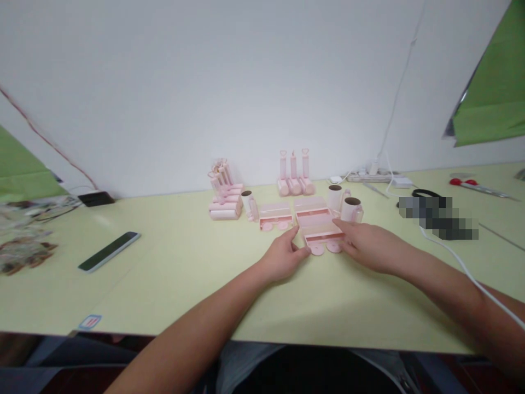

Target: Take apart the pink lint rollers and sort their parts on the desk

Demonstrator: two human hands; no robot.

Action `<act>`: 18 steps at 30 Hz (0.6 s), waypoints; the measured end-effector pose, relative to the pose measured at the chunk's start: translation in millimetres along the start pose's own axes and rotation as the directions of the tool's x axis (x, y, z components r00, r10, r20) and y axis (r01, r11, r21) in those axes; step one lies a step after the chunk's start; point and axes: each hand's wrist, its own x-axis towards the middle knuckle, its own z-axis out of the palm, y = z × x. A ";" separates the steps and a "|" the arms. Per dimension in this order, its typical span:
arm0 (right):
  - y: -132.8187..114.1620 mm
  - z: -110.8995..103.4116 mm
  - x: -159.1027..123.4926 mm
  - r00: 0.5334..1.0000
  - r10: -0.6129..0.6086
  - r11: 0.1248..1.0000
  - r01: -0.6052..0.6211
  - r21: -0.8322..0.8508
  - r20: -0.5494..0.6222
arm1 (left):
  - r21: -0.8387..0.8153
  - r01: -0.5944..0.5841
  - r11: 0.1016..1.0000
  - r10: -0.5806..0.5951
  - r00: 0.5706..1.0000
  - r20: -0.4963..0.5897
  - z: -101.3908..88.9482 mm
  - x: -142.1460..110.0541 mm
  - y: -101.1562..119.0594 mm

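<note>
Both my hands are at a shallow pink box (322,230) with a light panel on top and round pink tabs (317,249) at its near edge. My left hand (283,255) takes the near left corner, thumb by a tab and index finger along the side. My right hand (365,244) grips the right side, its fingers over that edge; some fingertips are hidden. Directly behind lies a similar pink box (310,204). Left of these is another pink box (275,214) with two round tabs.
Brown-topped cylinders (351,210) stand behind my right hand, one more (248,204) at left. Pink rollers with upright tubes (294,185) line the wall; others are stacked (225,208) leftward. A phone (109,252) lies left. Red-handled scissors (463,182) and a white cable (463,260) are right.
</note>
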 end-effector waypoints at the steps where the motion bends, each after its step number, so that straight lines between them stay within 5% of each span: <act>1: -0.7 0.2 0.2 1.000 -0.003 1.000 0.003 0.010 -0.020 | -0.012 -0.010 1.000 0.010 1.000 -0.014 0.4 -0.1 0.0; 5: -1.6 2.3 2.5 0.993 -0.046 0.996 0.054 0.067 -0.107 | -0.075 -0.043 0.996 0.037 0.997 -0.074 3.1 0.7 -3.8; 18: -10.1 27.8 12.3 0.972 -0.081 0.957 0.138 0.253 -0.222 | -0.331 -0.025 0.943 0.041 0.998 0.042 6.6 5.6 -5.5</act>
